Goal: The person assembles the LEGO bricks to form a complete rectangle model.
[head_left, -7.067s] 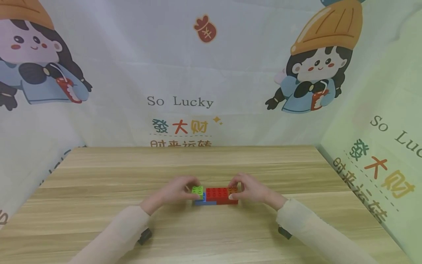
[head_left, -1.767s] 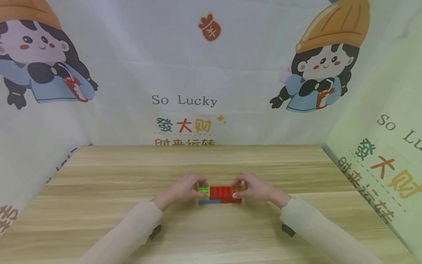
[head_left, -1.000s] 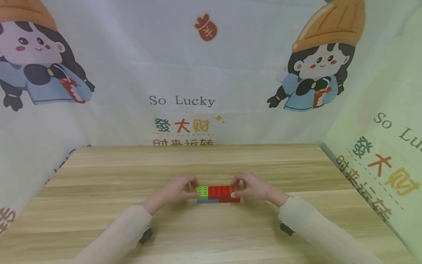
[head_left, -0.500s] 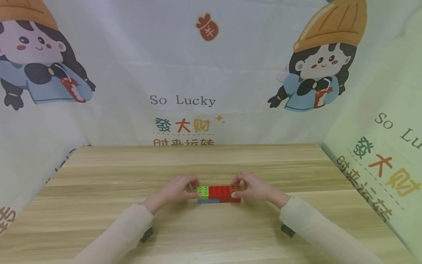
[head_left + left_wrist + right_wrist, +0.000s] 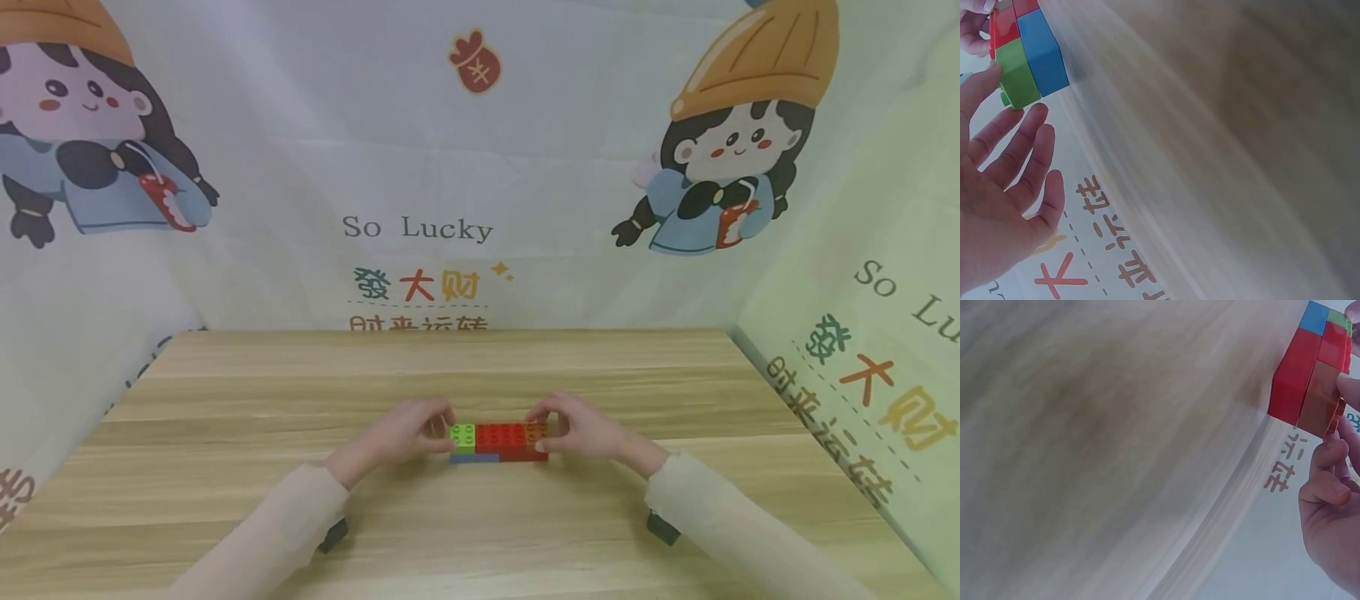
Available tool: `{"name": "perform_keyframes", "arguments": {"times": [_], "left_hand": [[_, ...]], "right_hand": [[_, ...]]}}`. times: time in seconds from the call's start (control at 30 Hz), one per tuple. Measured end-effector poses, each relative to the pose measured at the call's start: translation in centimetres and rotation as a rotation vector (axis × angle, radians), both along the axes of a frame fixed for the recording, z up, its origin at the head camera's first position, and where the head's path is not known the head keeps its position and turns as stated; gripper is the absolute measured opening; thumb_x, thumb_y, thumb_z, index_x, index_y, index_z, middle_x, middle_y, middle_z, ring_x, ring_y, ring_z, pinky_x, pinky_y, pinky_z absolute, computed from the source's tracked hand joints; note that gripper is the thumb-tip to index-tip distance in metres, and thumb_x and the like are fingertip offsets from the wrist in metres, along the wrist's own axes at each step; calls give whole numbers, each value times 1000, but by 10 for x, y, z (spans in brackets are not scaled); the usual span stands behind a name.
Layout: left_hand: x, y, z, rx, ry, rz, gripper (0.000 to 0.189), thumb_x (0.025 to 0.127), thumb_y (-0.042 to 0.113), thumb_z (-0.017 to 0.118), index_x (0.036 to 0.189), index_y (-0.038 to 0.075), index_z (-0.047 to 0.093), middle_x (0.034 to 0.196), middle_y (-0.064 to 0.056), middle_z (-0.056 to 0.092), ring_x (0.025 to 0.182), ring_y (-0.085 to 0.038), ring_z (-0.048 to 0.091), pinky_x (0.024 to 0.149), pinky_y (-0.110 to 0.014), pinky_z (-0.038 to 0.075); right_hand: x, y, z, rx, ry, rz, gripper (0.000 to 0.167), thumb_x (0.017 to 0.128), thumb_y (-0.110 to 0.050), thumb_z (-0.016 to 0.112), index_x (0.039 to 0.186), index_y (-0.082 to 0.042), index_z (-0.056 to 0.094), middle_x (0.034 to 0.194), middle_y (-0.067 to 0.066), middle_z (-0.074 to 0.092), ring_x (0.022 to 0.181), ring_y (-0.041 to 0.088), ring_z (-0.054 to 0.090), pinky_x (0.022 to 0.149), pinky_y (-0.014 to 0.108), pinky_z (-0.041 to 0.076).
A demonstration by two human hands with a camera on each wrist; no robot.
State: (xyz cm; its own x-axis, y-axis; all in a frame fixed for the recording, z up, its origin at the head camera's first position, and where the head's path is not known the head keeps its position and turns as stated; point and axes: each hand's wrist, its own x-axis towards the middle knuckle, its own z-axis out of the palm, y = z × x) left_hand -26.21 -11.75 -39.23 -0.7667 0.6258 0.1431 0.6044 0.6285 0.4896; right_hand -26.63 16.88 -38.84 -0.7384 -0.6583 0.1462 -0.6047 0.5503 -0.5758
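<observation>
In the head view a low two-layer row of toy building bricks lies on the wooden table. A blue brick [image 5: 474, 457] and a red brick [image 5: 516, 456] form its bottom layer. On top sit a green brick [image 5: 465, 435] at the left, a red brick [image 5: 499, 435] in the middle and a brown brick [image 5: 535, 432] at the right. My left hand [image 5: 399, 432] pinches the green brick's outer end between thumb and index finger; its other fingers are spread in the left wrist view. With thumb and index finger, my right hand [image 5: 588, 429] holds the brown brick.
The wooden table [image 5: 300, 367] extends around the bricks. Behind it and along both sides hangs a printed cloth [image 5: 555, 200] with cartoon figures and lettering. A dark wrist device [image 5: 333, 533] shows under the left sleeve, another device [image 5: 663, 527] under the right.
About seven seconds ago a blue gap showed between the green and middle red bricks; now they sit flush. Since then my left fingers have drawn back leftward, uncovering more green.
</observation>
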Motion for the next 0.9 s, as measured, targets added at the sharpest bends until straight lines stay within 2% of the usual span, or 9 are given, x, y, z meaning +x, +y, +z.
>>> {"name": "perform_keyframes", "arguments": {"times": [0.1,0.3,0.57,0.67,0.9], "left_hand": [[1,1,1,-5,-9,1,25,77,25,67,94,10,56,81,4,57,75,-11,54,68,-26,45],[4,1,2,-17,-20,7,24,79,25,65,95,11,54,81,5,57,76,-10,54,67,-25,45],[5,0,0,-27,3,-6,28,77,24,66,98,10,54,86,1,58,79,-12,55,69,-25,45],[4,0,-1,2,-24,4,27,79,23,65,99,8,54,87,1,59,79,-12,55,70,-26,45],[0,0,-3,106,-142,38,25,84,18,59,102,1,55,88,-1,59,81,-14,55,71,-27,46]], "right_hand": [[0,3,-2,-9,26,11,35,74,-14,70,106,-6,58,97,-1,54,62,12,45,59,25,40],[2,9,-9,-3,54,6,38,73,-15,70,108,-6,58,98,0,56,79,19,49,67,28,40],[3,10,-11,3,15,-26,36,76,-17,68,109,-8,57,98,-2,55,66,11,47,61,26,41],[1,11,-11,-12,3,-30,35,77,-15,66,110,-7,57,98,-1,56,62,8,46,59,25,42],[0,10,-12,-51,-41,-40,37,84,-16,60,117,-2,53,98,5,58,59,10,46,56,26,42]]}}
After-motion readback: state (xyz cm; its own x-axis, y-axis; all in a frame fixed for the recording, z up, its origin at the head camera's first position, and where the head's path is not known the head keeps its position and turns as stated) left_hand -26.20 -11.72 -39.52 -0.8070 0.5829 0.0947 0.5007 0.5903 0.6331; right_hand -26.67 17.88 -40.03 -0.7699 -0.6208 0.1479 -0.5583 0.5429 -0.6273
